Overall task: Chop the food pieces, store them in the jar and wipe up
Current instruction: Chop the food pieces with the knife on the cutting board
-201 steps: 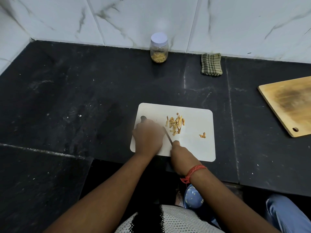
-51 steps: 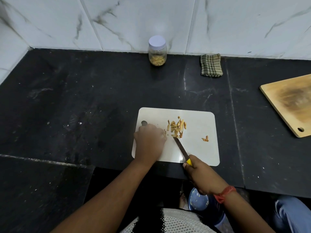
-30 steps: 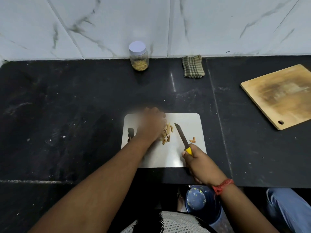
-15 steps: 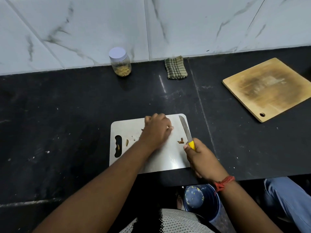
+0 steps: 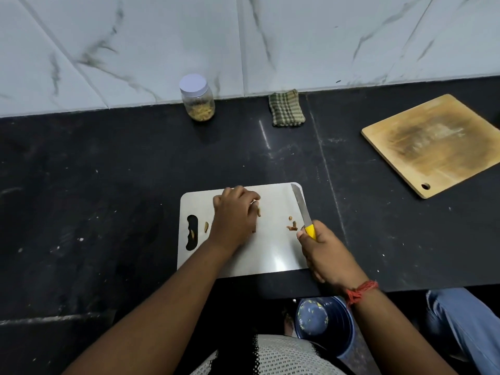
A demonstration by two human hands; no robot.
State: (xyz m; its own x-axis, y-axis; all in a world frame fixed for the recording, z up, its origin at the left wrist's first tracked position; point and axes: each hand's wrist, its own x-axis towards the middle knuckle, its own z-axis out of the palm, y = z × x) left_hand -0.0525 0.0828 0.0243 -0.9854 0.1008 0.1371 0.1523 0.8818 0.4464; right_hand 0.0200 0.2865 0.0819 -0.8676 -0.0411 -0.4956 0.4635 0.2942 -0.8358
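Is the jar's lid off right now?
No, the jar by the wall has its white lid on, with food pieces inside.

- The light is soft and a little dim, with a cool tone on the marble wall (image 5: 270,36).
- The dark bench (image 5: 94,185) shows a thin bright streak of glare near the checked cloth (image 5: 286,108).
- The white cutting board (image 5: 270,253) has a pale shiny patch at its near right corner.
- Shadows are weak; a soft one lies on the bench left of the board.
- The left hand (image 5: 235,215) is slightly blurred at the fingers (image 5: 253,198).
- The wide lens bends the wall line, and the lower corners look dark.
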